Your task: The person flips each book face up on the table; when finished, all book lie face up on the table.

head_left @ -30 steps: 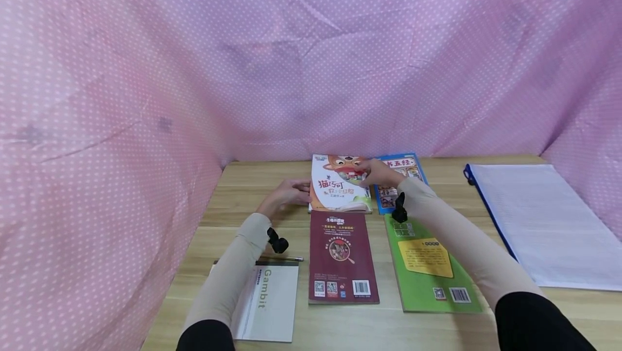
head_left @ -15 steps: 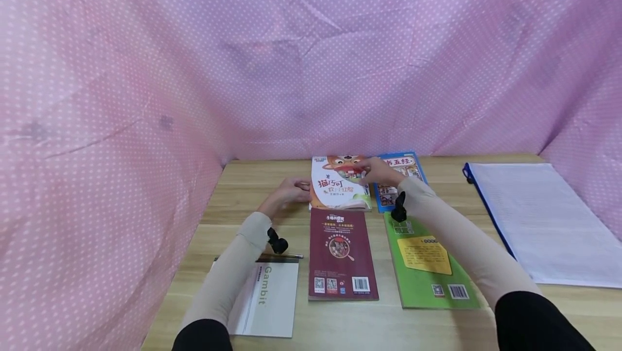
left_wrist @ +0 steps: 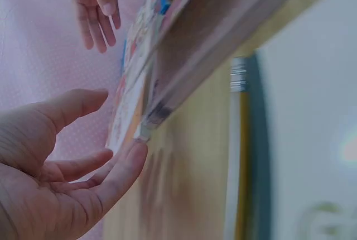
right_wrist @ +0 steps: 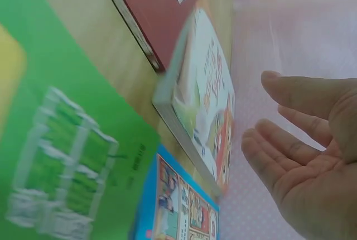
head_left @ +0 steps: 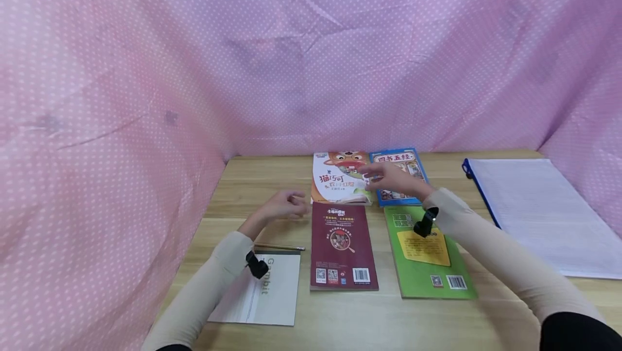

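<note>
A white book with a fox on its cover [head_left: 335,178] lies flat at the back of the table, just behind a maroon book [head_left: 342,256]. My left hand [head_left: 283,205] is beside their left edges, fingers relaxed and holding nothing. Over the right side of the fox book is my right hand [head_left: 391,177], its fingers loosely spread and gripping nothing. Part of a blue book [head_left: 396,157] is hidden behind that hand. A green book [head_left: 430,259] lies in front of the blue one, below the right wrist. In the right wrist view, the fingers stand apart from the fox book [right_wrist: 203,92].
A Gambit notebook [head_left: 279,291] lies front left, partly under the left forearm, with a pencil [head_left: 286,247] along its top edge. On the right rests a white zip pouch [head_left: 544,210] with blue trim. Pink dotted cloth [head_left: 311,70] hangs behind the wooden table.
Both hands have let go of the fox book. The left moved toward me, away from its left edge; the right lifted off its cover and shifted slightly right.
</note>
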`<state>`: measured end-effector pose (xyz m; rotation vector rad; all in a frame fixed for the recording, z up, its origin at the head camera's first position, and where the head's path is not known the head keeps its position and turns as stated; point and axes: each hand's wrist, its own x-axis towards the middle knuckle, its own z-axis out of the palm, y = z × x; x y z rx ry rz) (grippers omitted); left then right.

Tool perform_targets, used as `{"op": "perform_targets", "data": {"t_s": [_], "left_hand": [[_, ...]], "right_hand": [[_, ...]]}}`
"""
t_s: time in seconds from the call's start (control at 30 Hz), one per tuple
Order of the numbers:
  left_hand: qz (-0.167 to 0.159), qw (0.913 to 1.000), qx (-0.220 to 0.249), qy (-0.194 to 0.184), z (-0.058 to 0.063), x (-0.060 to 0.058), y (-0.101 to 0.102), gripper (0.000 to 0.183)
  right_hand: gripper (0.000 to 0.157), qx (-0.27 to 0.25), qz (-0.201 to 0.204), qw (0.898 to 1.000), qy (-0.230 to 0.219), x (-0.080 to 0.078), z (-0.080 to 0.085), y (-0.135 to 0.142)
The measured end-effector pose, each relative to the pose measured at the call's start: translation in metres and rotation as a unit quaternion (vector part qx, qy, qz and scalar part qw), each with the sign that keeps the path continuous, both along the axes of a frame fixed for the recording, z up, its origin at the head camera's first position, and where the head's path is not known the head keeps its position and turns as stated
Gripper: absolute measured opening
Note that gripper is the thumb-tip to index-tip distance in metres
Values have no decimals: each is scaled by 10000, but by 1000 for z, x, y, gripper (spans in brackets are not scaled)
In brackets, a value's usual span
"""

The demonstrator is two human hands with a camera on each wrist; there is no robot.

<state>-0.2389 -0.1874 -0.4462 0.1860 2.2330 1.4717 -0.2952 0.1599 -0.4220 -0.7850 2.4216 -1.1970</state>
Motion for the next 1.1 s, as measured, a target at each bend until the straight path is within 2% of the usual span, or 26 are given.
{"op": "perform_targets", "data": {"t_s": [0.1,0.23,0.47,0.73,1.0,1.1], "left_hand": [[-188,9996,-191,-29,-4,17,-3,57],[-361,9982,-472,68,-8,29,-3,54],[-446,9978,-490,-11,-6,46,6,59],[-336,9972,-649,-146,1,65,20,54],[-228,9951,-948,-189,1,71,24,64],[-153,9948,-992,-181,1,74,25,63]], "right_hand": [[52,11,268,9996,9,14,-3,4],[52,-15,475,9988,-132,30,-12,7],[51,356,401,9985,-72,48,-21,4],[50,288,581,9979,-83,55,-27,2],[49,302,479,9983,-104,57,-29,1],[49,319,459,9983,-157,58,-29,1]]}}
